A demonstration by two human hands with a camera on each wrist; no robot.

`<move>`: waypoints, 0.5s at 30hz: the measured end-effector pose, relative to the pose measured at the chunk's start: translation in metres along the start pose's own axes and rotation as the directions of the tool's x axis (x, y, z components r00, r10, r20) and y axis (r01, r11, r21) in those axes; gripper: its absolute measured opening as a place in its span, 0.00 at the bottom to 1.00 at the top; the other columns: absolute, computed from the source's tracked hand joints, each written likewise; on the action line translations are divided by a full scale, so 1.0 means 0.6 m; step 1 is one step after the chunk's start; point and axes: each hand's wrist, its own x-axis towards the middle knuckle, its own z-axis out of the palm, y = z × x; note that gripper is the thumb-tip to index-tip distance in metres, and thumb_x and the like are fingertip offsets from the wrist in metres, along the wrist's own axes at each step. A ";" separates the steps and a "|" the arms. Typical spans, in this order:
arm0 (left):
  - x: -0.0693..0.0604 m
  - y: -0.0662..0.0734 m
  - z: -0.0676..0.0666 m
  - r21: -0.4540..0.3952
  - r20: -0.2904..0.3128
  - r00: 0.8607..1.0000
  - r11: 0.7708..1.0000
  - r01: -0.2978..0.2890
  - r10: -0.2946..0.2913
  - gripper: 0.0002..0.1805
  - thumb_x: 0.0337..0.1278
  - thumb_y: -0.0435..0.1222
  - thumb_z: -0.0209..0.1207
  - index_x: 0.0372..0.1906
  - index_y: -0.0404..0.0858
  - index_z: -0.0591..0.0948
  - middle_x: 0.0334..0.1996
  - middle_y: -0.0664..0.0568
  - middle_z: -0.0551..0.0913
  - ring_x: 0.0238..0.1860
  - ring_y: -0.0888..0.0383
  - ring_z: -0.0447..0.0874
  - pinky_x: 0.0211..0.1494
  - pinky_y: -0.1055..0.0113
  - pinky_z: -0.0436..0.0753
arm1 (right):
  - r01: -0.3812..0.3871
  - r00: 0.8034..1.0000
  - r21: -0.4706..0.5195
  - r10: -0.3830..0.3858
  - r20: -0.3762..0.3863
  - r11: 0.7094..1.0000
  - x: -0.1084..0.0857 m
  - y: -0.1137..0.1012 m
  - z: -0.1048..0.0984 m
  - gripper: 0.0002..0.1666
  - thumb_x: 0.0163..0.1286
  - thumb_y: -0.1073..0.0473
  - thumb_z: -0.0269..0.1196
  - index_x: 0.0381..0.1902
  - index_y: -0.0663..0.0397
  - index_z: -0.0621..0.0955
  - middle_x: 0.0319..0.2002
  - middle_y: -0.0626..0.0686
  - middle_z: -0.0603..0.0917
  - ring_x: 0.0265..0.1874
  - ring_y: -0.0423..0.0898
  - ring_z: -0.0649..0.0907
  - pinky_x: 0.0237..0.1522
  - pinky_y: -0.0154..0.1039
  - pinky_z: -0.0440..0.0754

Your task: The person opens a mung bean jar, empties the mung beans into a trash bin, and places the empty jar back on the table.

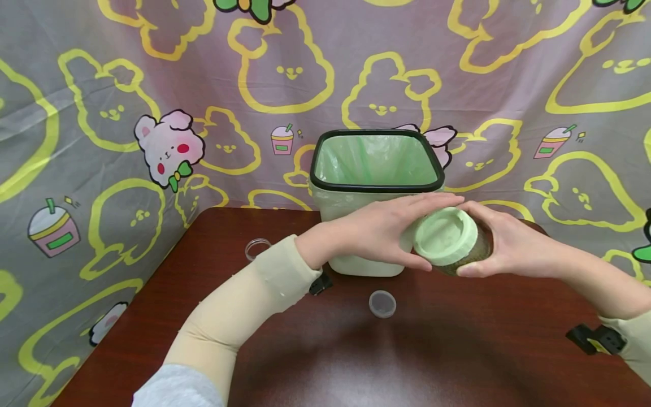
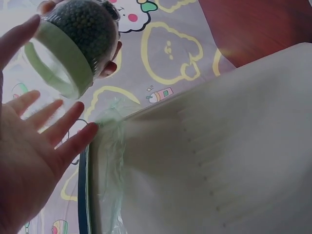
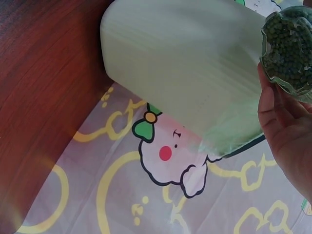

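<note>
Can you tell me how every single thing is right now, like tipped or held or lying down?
Jar: tilted, held by the right hand
Green top: on the jar
Beans: inside the jar
Left hand: spread by the green top; touching unclear
Bin: upright, open on top
Bag: lining the bin
Clear disc: lying on the table
Clear ring: also on the table

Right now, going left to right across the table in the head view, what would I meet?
Clear round piece → small round disc → green-topped jar → right hand. The left hand and bin overlap others, so I leave them out.
</note>
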 end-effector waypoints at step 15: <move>0.004 -0.002 0.004 0.035 -0.021 0.999 0.998 -0.048 0.049 0.46 0.50 0.51 0.70 0.73 0.41 0.64 0.69 0.55 0.67 0.68 0.71 0.57 0.66 0.78 0.56 | -0.028 0.999 0.003 0.028 0.025 1.000 0.000 -0.006 0.000 0.49 0.38 0.53 0.83 0.57 0.52 0.70 0.41 0.45 0.77 0.38 0.37 0.75 0.38 0.30 0.73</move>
